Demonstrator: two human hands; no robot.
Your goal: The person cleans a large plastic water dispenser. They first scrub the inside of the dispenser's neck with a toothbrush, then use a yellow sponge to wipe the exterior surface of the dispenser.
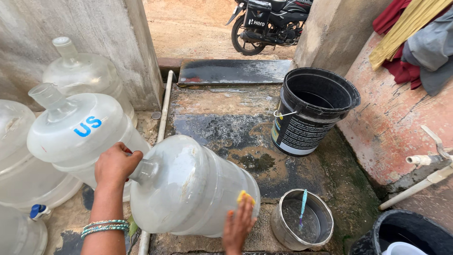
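Observation:
A large clear plastic water jug (188, 184) lies tilted on its side over the wet concrete floor, with its neck pointing left. My left hand (115, 164) grips the jug's neck. My right hand (238, 225) presses a small yellow sponge (245, 197) against the jug's lower right side, near its base. Bangles sit on my left wrist.
Several other clear jugs (78, 130) stand at the left by a grey wall. A black bucket (314, 111) stands at the right, a steel pot (302, 224) with a toothbrush in front, another dark tub (406, 233) in the corner. A tap (427, 158) projects from the right wall; a motorbike (269, 21) is parked beyond.

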